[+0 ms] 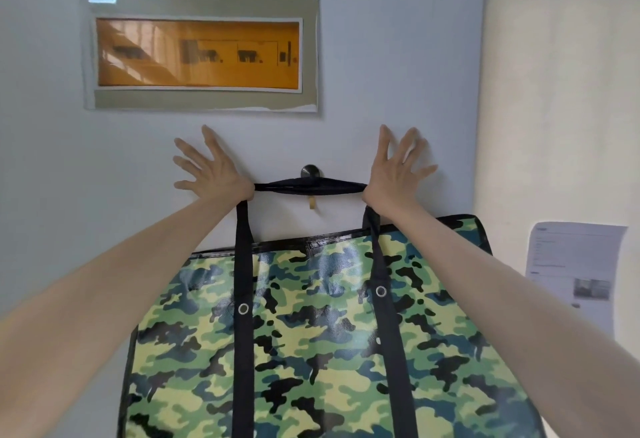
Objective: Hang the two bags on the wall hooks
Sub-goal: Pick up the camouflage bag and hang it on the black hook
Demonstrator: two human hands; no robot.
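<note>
A large camouflage bag point(311, 333) with black straps hangs in front of the pale wall. Its black handle straps point(308, 187) are stretched level between my two hands, right under a round dark wall hook point(310, 172). A small yellowish hook point(312, 202) sits just below the straps. My left hand point(211, 167) has its fingers spread against the wall, the strap running under the heel of the palm. My right hand point(394, 167) is spread the same way on the strap's other end. Only one bag is in view.
A grey electrical panel point(201, 53) with an orange window is set in the wall above the hooks. At right the wall turns a corner, with a printed sheet of paper point(575, 271) stuck on the cream surface.
</note>
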